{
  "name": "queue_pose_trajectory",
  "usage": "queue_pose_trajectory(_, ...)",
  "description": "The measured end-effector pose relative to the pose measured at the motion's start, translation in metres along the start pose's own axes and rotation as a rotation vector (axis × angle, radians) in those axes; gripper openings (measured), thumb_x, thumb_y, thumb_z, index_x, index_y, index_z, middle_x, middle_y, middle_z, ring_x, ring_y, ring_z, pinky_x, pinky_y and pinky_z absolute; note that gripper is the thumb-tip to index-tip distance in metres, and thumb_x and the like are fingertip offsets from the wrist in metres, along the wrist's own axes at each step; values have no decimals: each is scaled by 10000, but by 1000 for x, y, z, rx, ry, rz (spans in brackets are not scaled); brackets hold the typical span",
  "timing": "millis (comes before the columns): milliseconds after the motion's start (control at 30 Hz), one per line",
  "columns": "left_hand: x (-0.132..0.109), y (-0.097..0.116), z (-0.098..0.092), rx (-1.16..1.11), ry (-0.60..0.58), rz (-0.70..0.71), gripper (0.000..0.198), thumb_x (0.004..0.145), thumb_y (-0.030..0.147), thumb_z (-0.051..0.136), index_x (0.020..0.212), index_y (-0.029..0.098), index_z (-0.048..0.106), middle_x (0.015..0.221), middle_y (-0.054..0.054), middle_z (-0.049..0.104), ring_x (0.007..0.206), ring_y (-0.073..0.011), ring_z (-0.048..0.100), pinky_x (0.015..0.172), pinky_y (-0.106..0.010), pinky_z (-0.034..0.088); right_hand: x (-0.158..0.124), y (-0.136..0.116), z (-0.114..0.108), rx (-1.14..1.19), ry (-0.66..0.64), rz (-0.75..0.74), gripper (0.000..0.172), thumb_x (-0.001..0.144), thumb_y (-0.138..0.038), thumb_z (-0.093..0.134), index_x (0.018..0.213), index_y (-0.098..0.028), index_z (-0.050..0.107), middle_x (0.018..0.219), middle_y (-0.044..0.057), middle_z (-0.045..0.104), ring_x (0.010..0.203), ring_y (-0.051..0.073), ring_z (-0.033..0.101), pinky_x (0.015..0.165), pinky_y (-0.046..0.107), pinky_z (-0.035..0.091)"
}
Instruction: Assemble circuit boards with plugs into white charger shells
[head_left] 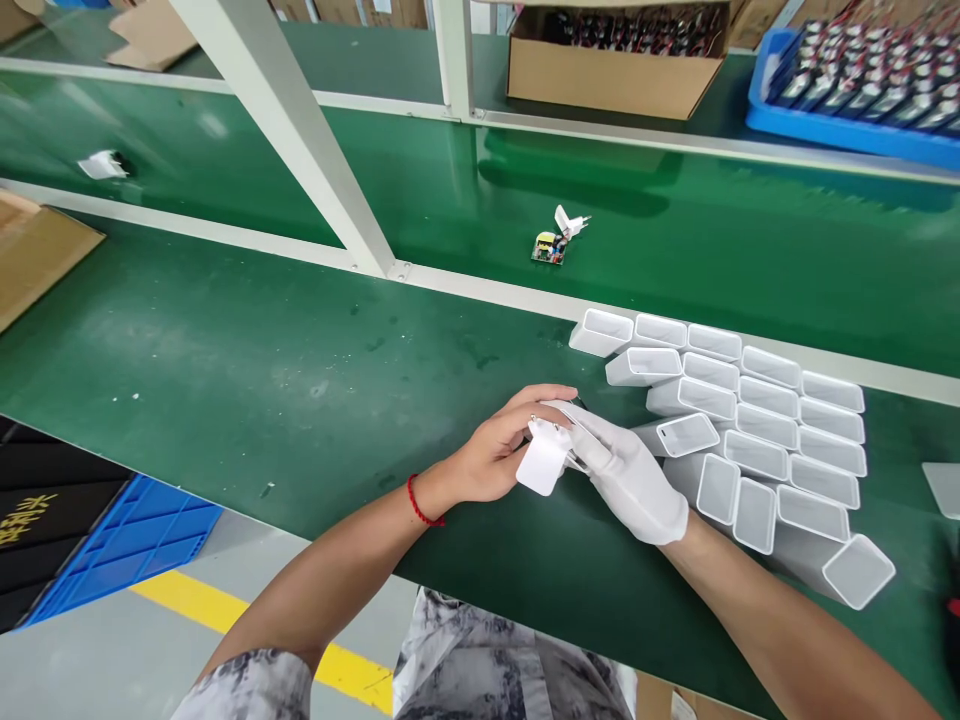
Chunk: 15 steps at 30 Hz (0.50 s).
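My bare left hand [491, 455], with a red cord at the wrist, and my gloved right hand [637, 490] meet above the green bench. Between them is a white plug piece [544, 460] with a flat rounded face and metal pins at its upper edge. My left fingers curl round its far side, while the gloved fingers close against its right side. Fingers partly hide what joins the plug piece behind. Just right of the glove stand several rows of white open-topped charger housings [765, 427], the closest ones tilted.
Beyond the bench rail lie a small circuit board [550, 247] and a white plug piece [571, 222]. On the upper shelf are a cardboard box [607, 85] and a blue tray [855, 140] of parts. A white post [300, 130] slants across; blue crates [135, 545] sit lower left.
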<state>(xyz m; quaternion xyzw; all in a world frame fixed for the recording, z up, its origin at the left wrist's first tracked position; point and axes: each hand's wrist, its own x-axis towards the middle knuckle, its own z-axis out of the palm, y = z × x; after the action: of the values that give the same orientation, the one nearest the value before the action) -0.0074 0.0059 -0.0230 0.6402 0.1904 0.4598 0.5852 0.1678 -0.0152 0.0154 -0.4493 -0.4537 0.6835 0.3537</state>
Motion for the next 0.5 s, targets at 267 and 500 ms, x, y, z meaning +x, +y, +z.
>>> queue_pose_trajectory(267,1,-6,-3,59,115,-3,281,962,332,574,1220,227,603,1378,-147,538,1272,-271,563,1022,-411,500,-2,-9,-3,-428,5,-145,490,956,-570,490,1285,-231,620,1134,84,656,1082,284,602,968,448,492)
queue_pose_trajectory(500,1,-7,-2,94,117,-29,540,842,373,741,1333,249,552,1439,-147,519,1394,-308,456,1129,-461,428,-9,-15,1,-762,215,-260,331,899,-428,582,1159,-236,653,953,84,659,840,274,618,791,435,517)
